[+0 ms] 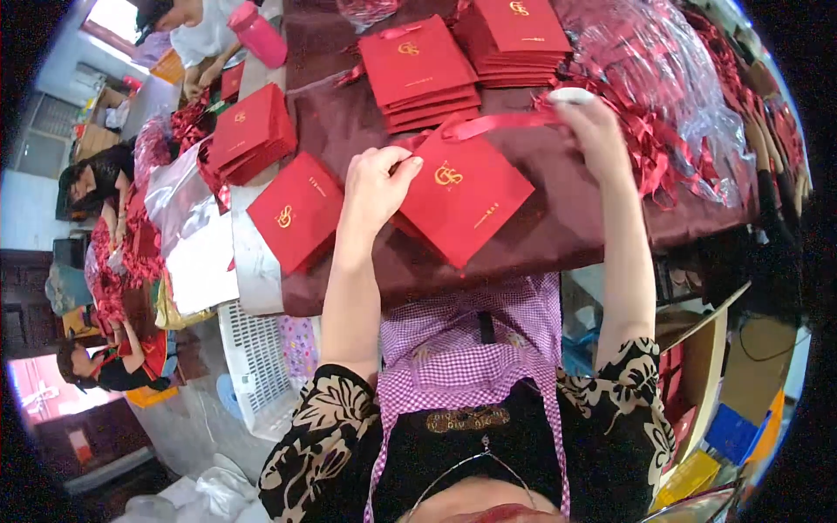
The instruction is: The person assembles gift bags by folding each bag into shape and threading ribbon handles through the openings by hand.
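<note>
A red paper gift bag [471, 205] with a gold emblem lies tilted at the table's front edge. My left hand [379, 183] pinches its upper left edge between thumb and fingers. From the bag's top a red ribbon [501, 125] stretches to the right. My right hand [597, 135], slightly blurred, is closed on the far end of that ribbon. Something white [571, 94] covers or sits at its fingertips; I cannot make out what. Left of my left hand lies another red bag [299, 212].
Stacked red bags [418, 65] stand behind, with a second stack [514, 39] to their right and a third [251, 135] at left. Clear plastic [645, 70] with red ribbons [654, 161] piles up at right. A pink bottle [259, 35] stands far left. Other people work along the left.
</note>
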Tool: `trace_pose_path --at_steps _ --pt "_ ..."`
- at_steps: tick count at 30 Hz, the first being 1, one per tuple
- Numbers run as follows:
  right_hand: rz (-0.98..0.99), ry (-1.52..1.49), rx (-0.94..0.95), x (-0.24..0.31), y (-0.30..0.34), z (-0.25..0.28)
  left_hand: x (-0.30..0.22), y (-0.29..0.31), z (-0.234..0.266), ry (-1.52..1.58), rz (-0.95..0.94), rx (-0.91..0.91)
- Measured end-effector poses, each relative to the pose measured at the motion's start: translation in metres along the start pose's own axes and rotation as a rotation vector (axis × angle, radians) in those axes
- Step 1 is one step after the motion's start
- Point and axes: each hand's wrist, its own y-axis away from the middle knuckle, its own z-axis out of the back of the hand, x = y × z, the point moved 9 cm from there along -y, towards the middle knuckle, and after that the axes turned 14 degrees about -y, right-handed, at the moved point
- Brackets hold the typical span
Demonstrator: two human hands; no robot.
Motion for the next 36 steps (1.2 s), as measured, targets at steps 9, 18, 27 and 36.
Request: trace_pose_path --at_steps 9,18,27,36 --pt "-0.097 -0.873 0.353 0.028 0.039 -0.034 0.016 0.004 -0.028 0.292 0.214 0.248" --pt "0.502 0.244 0.102 0.071 0.068 -0.053 0.001 0.008 -0.036 0.483 0.163 0.381" --pt "0.087 0.291 0.138 -0.009 0.081 -0.109 -0.006 0.015 -0.041 0.507 0.189 0.462" --pt "0.258 0.411 0.095 -0.002 0.079 -0.112 -0.021 0.016 -0.040 0.585 0.098 0.480"
